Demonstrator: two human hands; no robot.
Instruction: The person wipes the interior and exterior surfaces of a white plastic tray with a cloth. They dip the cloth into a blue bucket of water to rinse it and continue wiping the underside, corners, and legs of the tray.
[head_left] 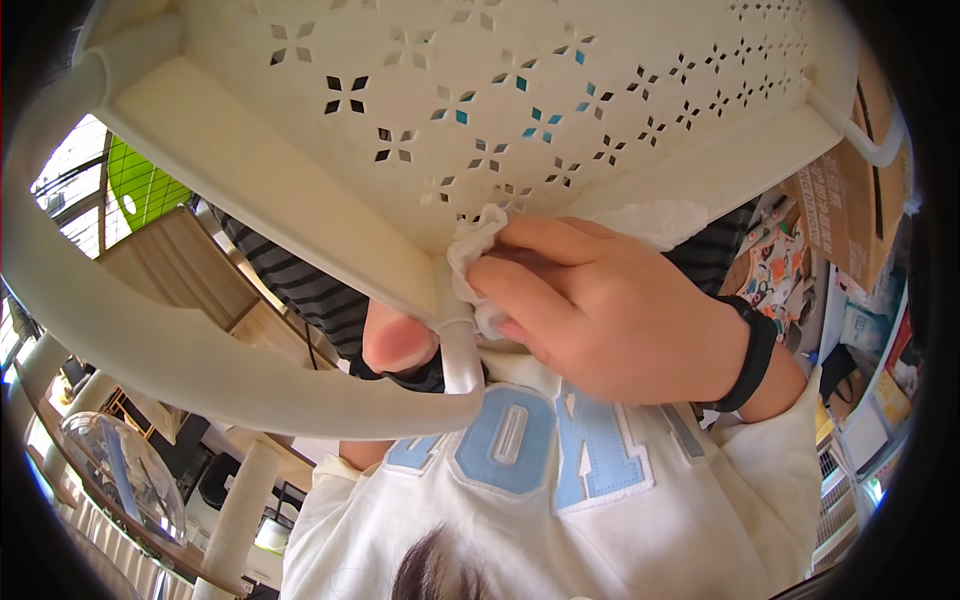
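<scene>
A white plastic basket (290,185) with flower-shaped cutouts fills the upper part of the head view, tilted in front of my body. Its thick curved handle (220,370) loops along the left side and ends near the basket's near corner. My right hand (630,310) is closed around a crumpled white wipe (475,250), which touches the inside of that corner; a loose part spreads out beyond my knuckles. Behind the rim, my left hand (400,340) shows mostly as a reddened thumb pressed close to the corner. Its other fingers are hidden by the basket.
Dark striped fabric (285,270) shows under the basket. A cardboard box (850,210) stands at the right, above shelves (870,400) with packed items. To the left are a beige panel (180,270), a clear dome (125,475) and a pale post (240,510).
</scene>
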